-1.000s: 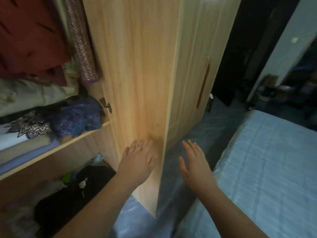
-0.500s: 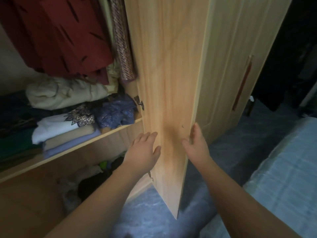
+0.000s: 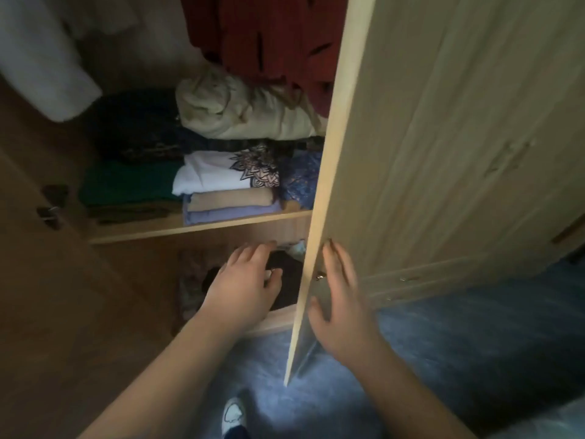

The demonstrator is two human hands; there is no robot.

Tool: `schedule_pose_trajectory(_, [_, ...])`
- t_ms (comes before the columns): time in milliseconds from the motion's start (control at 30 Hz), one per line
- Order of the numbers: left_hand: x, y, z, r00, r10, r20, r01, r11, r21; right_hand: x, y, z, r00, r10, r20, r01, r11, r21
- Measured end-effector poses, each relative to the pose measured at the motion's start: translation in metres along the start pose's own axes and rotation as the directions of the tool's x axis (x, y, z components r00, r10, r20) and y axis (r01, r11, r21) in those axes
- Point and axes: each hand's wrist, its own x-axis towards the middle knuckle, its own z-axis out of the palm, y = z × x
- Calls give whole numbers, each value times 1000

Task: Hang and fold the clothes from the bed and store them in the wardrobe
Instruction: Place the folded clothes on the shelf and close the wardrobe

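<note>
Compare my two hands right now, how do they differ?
The left hand hangs free in the wardrobe opening below the shelf, touching no door; the right hand lies flat on the outer face of the wardrobe door. The left hand's fingers curl a little, while the right hand's are stretched straight. Both are bare and hold nothing.

**Wardrobe door screens shelf's right end**

The open wardrobe door (image 3: 319, 191) hides the right end of the shelf (image 3: 202, 228). The red garment (image 3: 262, 36) is cut off by the top edge. Items in the dark lower compartment (image 3: 196, 280) cannot be made out.
</note>
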Motion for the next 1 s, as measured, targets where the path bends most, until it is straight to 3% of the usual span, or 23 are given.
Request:
schedule_pose_trajectory(167, [44, -64, -21, 997, -73, -15, 72, 997, -39, 80, -24, 63, 990, -74, 116, 84, 993, -80])
schedule_pose_trajectory(467, [137, -144, -38, 996, -87, -29, 84, 992, -92, 176, -38, 133, 988, 55, 144, -9, 953, -303])
schedule_pose_trajectory(733, [160, -150, -34, 995, -96, -31, 95, 995, -40, 208, -20, 140, 985, 4, 174, 50, 952, -301])
schedule_pose_trajectory(867, [139, -142, -37, 979, -193, -68, 195, 981, 15, 209, -22, 131, 969, -14, 248, 99, 937, -334])
schedule_pose_trajectory(1000, [87, -123, -35, 937, -316, -146, 323, 946, 20, 198, -22, 113, 959, -134, 251, 213, 923, -321])
